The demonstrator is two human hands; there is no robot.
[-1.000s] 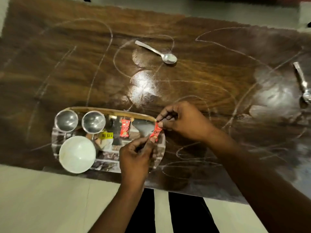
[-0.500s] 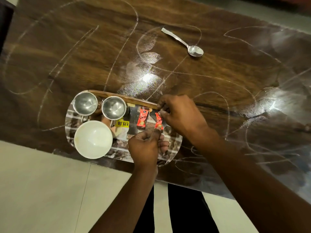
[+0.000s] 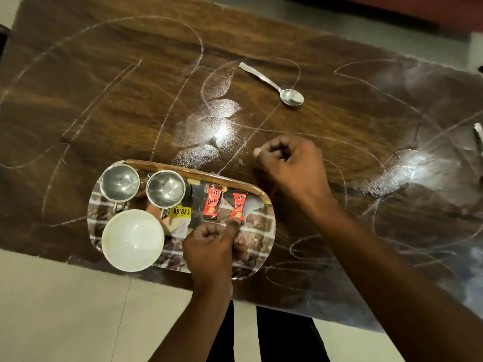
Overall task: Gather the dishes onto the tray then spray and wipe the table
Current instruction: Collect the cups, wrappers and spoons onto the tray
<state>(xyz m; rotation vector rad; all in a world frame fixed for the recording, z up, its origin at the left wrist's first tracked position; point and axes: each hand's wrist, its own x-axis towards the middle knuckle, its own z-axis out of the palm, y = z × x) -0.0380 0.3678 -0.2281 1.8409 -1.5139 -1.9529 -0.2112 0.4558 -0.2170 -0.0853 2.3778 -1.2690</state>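
Observation:
An oval tray (image 3: pixel 264 241) sits at the near edge of the dark wooden table (image 3: pixel 104 100). On it stand two steel cups (image 3: pixel 119 184) (image 3: pixel 165 190), a white bowl (image 3: pixel 132 240) and two red sachets (image 3: pixel 211 205) (image 3: pixel 239 205). My left hand (image 3: pixel 211 246) rests over the tray, its thumb touching the bottom of the right sachet. My right hand (image 3: pixel 290 163) hovers over the table just beyond the tray's right end, fingers curled with nothing in them. A steel spoon (image 3: pixel 277 83) lies farther back.
White chalk-like lines and smudges cover the tabletop. A second piece of steel cutlery (image 3: pixel 478 137) shows at the right edge. Pale floor lies below the near table edge, with my dark trousers (image 3: pixel 261 335) there.
Both hands held the second red sachet over the tray; it now lies on the tray beside the first. My right hand has let go and moved up and to the right.

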